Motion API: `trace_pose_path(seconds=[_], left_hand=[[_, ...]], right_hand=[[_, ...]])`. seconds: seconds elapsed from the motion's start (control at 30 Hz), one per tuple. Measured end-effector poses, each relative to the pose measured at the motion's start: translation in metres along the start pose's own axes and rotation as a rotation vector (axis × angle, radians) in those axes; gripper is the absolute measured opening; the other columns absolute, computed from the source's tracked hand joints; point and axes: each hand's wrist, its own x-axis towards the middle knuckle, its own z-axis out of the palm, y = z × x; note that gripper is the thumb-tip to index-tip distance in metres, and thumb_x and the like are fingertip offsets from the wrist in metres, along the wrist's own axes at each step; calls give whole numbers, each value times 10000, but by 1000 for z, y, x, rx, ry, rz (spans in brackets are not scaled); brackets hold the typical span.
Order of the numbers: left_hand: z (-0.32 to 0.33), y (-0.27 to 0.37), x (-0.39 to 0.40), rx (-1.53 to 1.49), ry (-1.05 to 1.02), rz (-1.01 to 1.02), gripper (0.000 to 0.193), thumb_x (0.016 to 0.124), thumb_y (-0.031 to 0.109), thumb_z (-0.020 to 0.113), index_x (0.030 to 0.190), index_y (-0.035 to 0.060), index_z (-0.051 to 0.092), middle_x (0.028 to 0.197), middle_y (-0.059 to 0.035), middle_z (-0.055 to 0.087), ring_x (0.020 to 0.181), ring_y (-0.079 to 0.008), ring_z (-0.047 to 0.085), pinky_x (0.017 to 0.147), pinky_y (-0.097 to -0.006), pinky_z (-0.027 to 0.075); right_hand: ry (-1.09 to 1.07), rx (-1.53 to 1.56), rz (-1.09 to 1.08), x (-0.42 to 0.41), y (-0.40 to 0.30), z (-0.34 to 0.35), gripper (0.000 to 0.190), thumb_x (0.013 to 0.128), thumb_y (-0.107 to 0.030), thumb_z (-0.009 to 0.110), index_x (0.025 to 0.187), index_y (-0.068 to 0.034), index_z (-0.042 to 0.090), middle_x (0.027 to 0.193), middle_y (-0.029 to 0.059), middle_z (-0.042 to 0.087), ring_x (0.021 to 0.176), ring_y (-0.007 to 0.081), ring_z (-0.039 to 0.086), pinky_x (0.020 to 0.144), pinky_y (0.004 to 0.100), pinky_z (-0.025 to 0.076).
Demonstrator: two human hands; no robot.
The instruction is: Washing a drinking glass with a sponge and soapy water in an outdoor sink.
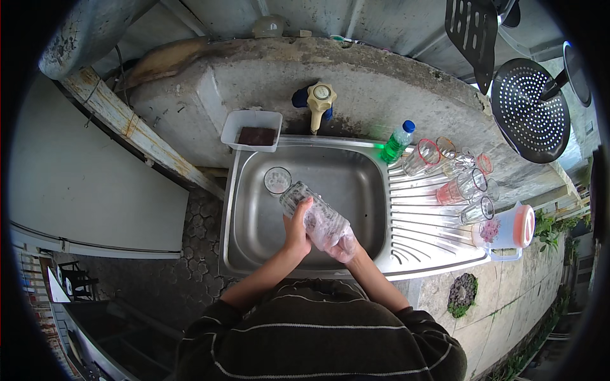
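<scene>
A patterned clear glass [314, 212], coated in soap suds, is held tilted over the stainless steel sink basin [257, 233]. My left hand [298, 231] grips its side, thumb on top. My right hand [344, 245], covered in foam, is at the glass's lower right end; its fingers are partly hidden by suds and glass. A second clear glass [277, 180] stands in the basin just beyond the held one. The cream-handled tap [320, 97] is above the basin's far edge, with no water seen running.
Several glasses [457, 188] and a lidded plastic pitcher [500, 226] stand on the ribbed drainboard [414, 224] at right. A bottle of green liquid [398, 142] stands behind. At the far left corner sits a plastic tub [251, 125] holding something dark. A slotted spatula [472, 38] and skimmer [529, 109] hang upper right.
</scene>
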Motion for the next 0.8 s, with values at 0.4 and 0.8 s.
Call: trace_pose_path(seconds=[0.4,0.8], left_hand=[[0,6,14,-210,-47,-279,404,717,378,560,935,50,469,845,-91,525,777,-247,545,704,-389,462],[21,-6,-16,4,71,57,239,712,149,616,889,39,498,825,-25,520,751,-106,511,687,-264,429]], right_hand=[[47,-461,-76,-18,-7,9,533,780,-137,560,1231,-24,300,1206,92,396,1090,194,417,913,308,361],[74,-1840,-770,10,10,-22,490,725,-245,540,1153,-42,414,1160,149,432,1065,322,407,897,373,318]])
